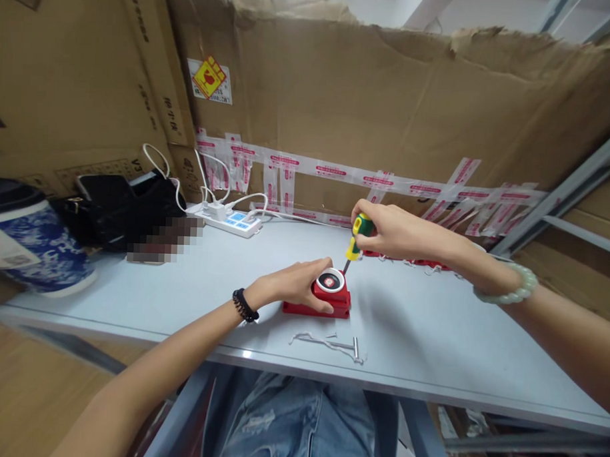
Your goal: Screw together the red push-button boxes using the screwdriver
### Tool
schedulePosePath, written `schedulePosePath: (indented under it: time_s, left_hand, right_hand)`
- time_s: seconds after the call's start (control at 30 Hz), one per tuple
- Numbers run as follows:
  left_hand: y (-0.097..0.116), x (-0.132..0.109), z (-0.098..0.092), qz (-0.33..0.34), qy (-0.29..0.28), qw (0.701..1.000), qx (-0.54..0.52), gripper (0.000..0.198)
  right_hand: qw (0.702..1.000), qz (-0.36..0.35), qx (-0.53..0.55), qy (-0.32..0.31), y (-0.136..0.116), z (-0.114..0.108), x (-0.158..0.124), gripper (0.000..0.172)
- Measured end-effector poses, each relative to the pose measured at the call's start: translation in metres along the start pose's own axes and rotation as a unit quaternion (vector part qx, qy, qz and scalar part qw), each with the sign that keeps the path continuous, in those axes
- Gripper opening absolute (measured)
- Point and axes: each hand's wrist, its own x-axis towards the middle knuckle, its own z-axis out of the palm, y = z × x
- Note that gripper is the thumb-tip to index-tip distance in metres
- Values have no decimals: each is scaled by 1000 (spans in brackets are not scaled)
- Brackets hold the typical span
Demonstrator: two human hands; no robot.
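Red casing (338,298): where does it sit in the head view?

Near the front edge of the tabletop (430,366), just ahead of the person's lap. A round black disc (330,280) with a white ring about it is on top.

And the left hand (300,282)?

It clasps the casing from the left, fingers over the far side and thumb along the near side. A black bracelet (244,306) circles that wrist.

What does the right hand (385,228) have?

A yellow-and-green screwdriver (354,247), gripped by its handle with curled fingers. The tool tilts a little, shaft downward, and its tip meets the casing's far right part, right beside the white ring. Whether it sits in a screw head, I cannot tell.

Anything nearer the person?

Yes, a T-shaped metal rod (355,349) lies flat with white string (363,360) about it, and a small screw (332,335) rests just beyond the rod.

And farther off?

Some red pieces (432,264) lie partly hidden behind the right forearm. To the left are a white power strip (245,226) with cables plugged in, a black bag (113,215) and a blue-patterned cup (59,246). Taped cardboard (340,90) stands along the back.
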Motion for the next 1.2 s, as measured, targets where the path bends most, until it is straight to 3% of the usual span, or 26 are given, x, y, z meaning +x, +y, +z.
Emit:
schedulePosePath:
  time_s: [0.1,0.27,0.33,0.43,0.53,0.67,0.8,0.9,1.03,1.2]
  left_hand:
    - [0,0,0,-6,-3,1000,12,51]
    - [-1,1,0,-2,3,1000,18,50]
    - [-1,1,0,4,6,1000,8,51]
    - [-1,1,0,7,4,1000,4,51]
    - [-2,1,1,1,5,1000,14,52]
    - [-2,1,0,2,10,1000,9,51]
    - [1,2,-1,5,1,1000,-5,50]
    - [1,2,-1,-2,-1,1000,2,52]
    - [1,2,-1,-6,-3,1000,-2,52]
    - [2,1,-2,-5,-8,1000,-10,50]
  right_hand:
    - [1000,-8,-21,2,-2,0,-2,22]
    - [990,35,-99,89,-8,8,5,42]
    - [992,28,-83,90,-7,7,7,35]
    - [999,-30,-15,42,-3,1,5,16]
    - [999,-44,0,24,-2,-1,1,23]
    - [995,15,-70,67,-4,5,3,30]
    - [999,-3,-19,39,-2,4,4,14]
    - [1000,-11,-7,28,0,1,2,21]
    - [995,43,-75,55,-2,5,2,31]
    - [1000,23,-1,10,-1,4,2,16]
